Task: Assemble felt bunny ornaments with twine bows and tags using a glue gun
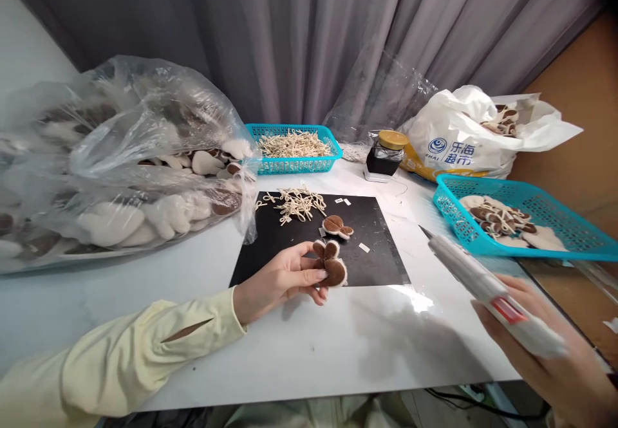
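Left grip (284, 277) around brown-and-white piece (334, 273), right grip (560, 376) around white tool (476, 272), “乐海超市” bag (463, 116) behind

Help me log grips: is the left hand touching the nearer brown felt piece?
Touching. The head view shows the left hand pinching the nearer brown felt piece, the thumb laid over its brown face.

The white tabletop (217, 363) is brightly lit, with glare just off the lower right corner of the black mat (381, 267). Soft shadows fall below the left hand (284, 277) and beside the right hand (560, 380). Highlights streak the clear bag (120, 151); the curtain (290, 48) is dim. The right hand and its pale tool (487, 286) are blurred, seemingly by motion. Outer edges look stretched, and the upper right corner is black.
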The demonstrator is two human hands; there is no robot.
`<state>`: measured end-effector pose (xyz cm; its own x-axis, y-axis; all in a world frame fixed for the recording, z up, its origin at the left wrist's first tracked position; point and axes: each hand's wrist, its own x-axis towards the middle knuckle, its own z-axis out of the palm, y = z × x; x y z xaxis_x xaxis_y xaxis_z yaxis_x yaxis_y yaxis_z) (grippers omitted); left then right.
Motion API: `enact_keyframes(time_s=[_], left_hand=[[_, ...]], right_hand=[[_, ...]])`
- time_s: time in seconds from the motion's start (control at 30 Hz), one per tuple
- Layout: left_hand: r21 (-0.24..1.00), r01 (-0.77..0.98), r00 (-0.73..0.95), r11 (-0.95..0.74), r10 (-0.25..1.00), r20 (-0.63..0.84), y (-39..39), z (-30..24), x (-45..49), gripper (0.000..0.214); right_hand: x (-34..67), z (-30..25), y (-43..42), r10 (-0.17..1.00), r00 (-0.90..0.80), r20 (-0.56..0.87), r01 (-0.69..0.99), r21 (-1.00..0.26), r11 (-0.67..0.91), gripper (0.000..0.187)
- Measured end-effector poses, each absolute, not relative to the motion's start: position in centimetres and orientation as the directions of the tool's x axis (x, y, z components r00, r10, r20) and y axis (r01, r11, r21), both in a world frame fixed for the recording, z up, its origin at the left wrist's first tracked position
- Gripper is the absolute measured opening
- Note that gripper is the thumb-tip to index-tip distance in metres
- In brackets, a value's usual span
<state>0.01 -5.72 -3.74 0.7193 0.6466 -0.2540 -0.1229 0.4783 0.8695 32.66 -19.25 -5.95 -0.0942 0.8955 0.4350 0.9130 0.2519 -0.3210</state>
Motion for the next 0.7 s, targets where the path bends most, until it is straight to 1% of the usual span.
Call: enact_keyframes(time_s=[0.07, 0.17, 0.3, 0.4, 0.47, 0.53, 0.6, 0.7], left_hand=[[0.865, -0.124, 0.728, 0.487, 0.637, -0.254, -5.7, -4.0, 0.0, 0.031], [0.86, -0.113, 0.746, 0.497, 0.615, -0.257, -5.7, -4.2, -0.1, 0.03], [0.856, -0.106, 0.744, 0.507, 0.612, -0.27, -5.7, -4.1, -0.2, 0.031], [0.858, -0.095, 0.731, 0.506, 0.62, -0.285, -5.9, -4.1, -0.2, 0.031], [0.871, -0.079, 0.723, 0.486, 0.63, -0.286, -6.0, -4.2, -0.1, 0.03], [0.896, -0.049, 0.718, 0.441, 0.64, -0.276, -6.1, -4.2, -0.1, 0.028], [0.928, 0.018, 0.694, 0.371, 0.664, -0.279, -6.0, -3.9, -0.3, 0.027], [0.948, 0.221, 0.606, 0.228, 0.73, -0.316, -5.3, -2.9, -0.9, 0.021]], right_hand=[[33.0, -6.1, -17.3, 0.897, -0.157, 0.414, 0.939, -0.219, 0.266, 0.024], [33.2, -6.6, -14.5, 0.921, -0.232, 0.314, 0.963, -0.061, 0.264, 0.024], [33.1, -7.2, -12.2, 0.94, -0.27, 0.21, 0.963, 0.049, 0.266, 0.021], [33.0, -7.0, -11.7, 0.95, -0.28, 0.14, 0.96, 0.064, 0.274, 0.021], [33.0, -6.7, -11.6, 0.953, -0.288, 0.092, 0.957, 0.046, 0.285, 0.027], [32.9, -6.4, -11.4, 0.952, -0.301, 0.051, 0.954, 0.02, 0.3, 0.037], [32.9, -6.3, -11.2, 0.951, -0.309, 0.027, 0.951, -0.006, 0.309, 0.045], [32.8, -6.6, -11.0, 0.952, -0.306, 0.004, 0.951, -0.037, 0.306, 0.05]])
